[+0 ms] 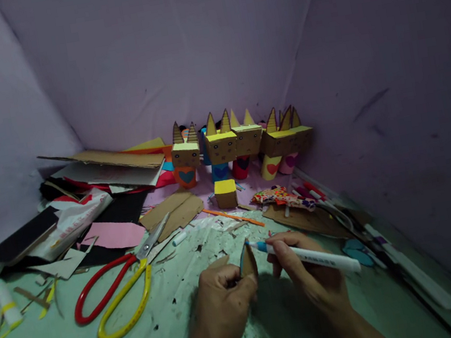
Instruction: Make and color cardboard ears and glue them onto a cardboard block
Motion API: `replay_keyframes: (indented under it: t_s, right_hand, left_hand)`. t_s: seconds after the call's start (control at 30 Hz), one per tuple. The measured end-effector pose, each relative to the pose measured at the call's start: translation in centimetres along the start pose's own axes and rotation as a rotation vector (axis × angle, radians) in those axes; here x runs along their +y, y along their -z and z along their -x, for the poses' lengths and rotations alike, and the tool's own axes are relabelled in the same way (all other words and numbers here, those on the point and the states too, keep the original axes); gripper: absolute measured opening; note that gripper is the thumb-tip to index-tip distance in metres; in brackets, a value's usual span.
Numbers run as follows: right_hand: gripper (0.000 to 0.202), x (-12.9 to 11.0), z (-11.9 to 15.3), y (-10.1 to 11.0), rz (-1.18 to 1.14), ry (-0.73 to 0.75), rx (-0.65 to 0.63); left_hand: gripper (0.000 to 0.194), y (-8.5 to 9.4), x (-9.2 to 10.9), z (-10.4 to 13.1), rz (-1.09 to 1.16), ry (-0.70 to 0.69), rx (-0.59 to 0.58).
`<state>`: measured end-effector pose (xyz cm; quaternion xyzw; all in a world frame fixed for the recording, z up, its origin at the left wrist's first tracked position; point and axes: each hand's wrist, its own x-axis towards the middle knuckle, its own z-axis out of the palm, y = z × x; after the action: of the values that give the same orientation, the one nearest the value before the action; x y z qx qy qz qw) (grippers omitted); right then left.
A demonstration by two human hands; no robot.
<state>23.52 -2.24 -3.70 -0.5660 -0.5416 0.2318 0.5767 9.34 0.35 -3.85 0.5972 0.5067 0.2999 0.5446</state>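
Note:
Between the fingers of my left hand (pixel 226 301) is a small pointed cardboard piece (pixel 248 262), held tip up, with a blue line along its left edge. My right hand (pixel 305 271) grips a white marker (pixel 318 257) with a blue tip end. The marker's tip touches or nearly touches the cardboard near its point. A second pale cardboard bit (pixel 218 262) shows behind my left hand. Further back stands a small cardboard box (pixel 226 196) with a yellow top. A blue marker cap (pixel 179 238) lies on the table to the left of my hands.
Scissors (pixel 120 293) with red and yellow handles lie open at left. Several box-headed cardboard figures (pixel 222 147) with pointed ears line the back wall. Stacked cardboard (pixel 107 163) and coloured paper fill the back left. Patterned fabric (pixel 282 197) and pens (pixel 313 192) are at right.

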Motion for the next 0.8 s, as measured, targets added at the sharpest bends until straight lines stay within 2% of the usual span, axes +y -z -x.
replay_keyframes:
  t_s: [0.2,0.53,0.67,0.8]
  right_hand:
    - [0.021,0.4,0.2,0.1,-0.009,-0.045,0.022]
    - [0.026,-1.0,0.2,-0.3,0.007,-0.021,-0.004]
    - [0.025,-1.1,0.5,-0.4,-0.022,-0.023,-0.027]
    - [0.025,-0.9,0.3,-0.2,0.0,-0.002,-0.05]
  left_hand:
    - [0.029,0.0,-0.1,0.0,-0.025,0.012,0.002]
    - [0.035,0.0,0.0,0.0,0.017,-0.037,-0.007]
    - [0.042,0.0,0.0,0.1,0.01,-0.03,-0.011]
    - [0.04,0.0,-0.2,-0.1,0.009,-0.028,-0.017]
